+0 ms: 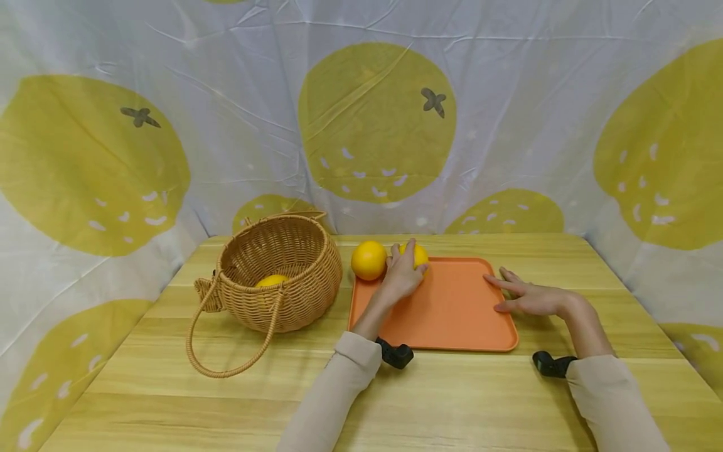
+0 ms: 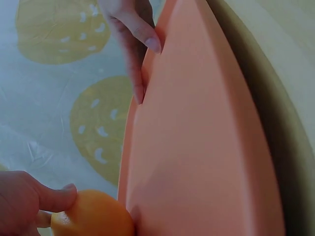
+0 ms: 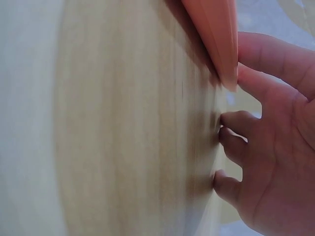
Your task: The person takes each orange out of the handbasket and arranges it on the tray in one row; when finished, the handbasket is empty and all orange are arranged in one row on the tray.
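My left hand (image 1: 402,276) grips a round orange (image 1: 420,255) at the far edge of the flat coral tray (image 1: 452,314). In the left wrist view the thumb lies against the orange (image 2: 93,216), while the hand's other fingers are largely hidden. Just left of that hand, a second orange (image 1: 369,260) sits at the tray's far left corner. My right hand (image 1: 533,297) touches the tray's right rim with thumb and forefinger, fingers spread. Its other fingertips rest on the wooden table, as the right wrist view shows (image 3: 275,142).
A wicker basket (image 1: 305,295) stands left of the tray, its looped handle (image 1: 226,373) hanging toward the front. Inside it lies another yellow-orange fruit (image 1: 272,280), partly hidden by the rim. A fruit-patterned curtain (image 1: 508,125) hangs behind the table (image 1: 463,402).
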`<action>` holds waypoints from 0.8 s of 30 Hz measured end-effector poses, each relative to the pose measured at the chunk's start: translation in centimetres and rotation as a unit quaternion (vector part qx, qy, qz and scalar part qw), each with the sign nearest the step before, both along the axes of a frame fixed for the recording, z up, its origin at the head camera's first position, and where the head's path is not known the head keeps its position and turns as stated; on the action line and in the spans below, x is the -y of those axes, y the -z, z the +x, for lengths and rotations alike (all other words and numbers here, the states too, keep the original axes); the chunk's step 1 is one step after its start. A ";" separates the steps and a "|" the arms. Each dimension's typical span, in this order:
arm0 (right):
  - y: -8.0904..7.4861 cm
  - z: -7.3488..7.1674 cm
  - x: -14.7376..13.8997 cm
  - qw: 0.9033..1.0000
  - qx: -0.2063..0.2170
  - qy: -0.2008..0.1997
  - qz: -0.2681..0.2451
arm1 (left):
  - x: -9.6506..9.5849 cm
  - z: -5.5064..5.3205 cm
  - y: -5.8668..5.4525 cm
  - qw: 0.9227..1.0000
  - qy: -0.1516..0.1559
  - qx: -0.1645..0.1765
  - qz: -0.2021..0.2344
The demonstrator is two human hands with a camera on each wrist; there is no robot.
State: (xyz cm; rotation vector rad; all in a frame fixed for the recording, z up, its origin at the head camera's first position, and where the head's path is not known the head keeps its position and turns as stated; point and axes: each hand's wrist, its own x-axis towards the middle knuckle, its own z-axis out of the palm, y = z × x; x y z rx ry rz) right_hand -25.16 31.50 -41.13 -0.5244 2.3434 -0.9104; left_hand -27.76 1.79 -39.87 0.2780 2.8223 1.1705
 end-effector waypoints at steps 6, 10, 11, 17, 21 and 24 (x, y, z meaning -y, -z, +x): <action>-0.2 0.0 0.1 1.000 0.000 -0.002 0.004 | -0.1 0.1 -0.4 0.998 -0.007 -0.048 -0.039; -0.2 0.1 0.1 1.000 0.000 0.000 0.004 | -0.1 0.2 -0.4 0.997 -0.009 -0.062 -0.042; -0.2 0.1 0.0 1.000 -0.001 0.001 0.005 | -0.1 0.2 -0.3 0.997 -0.011 -0.066 -0.040; 0.0 0.2 0.0 1.000 -0.001 0.006 0.005 | -0.4 0.0 0.3 0.996 -0.024 -0.089 -0.009; -0.1 0.1 0.0 1.000 -0.001 0.004 0.004 | -0.3 -0.2 0.6 0.996 -0.030 -0.088 0.009; -0.2 0.1 0.1 1.000 -0.001 0.003 0.002 | -0.2 -0.3 0.5 0.996 -0.030 -0.081 0.012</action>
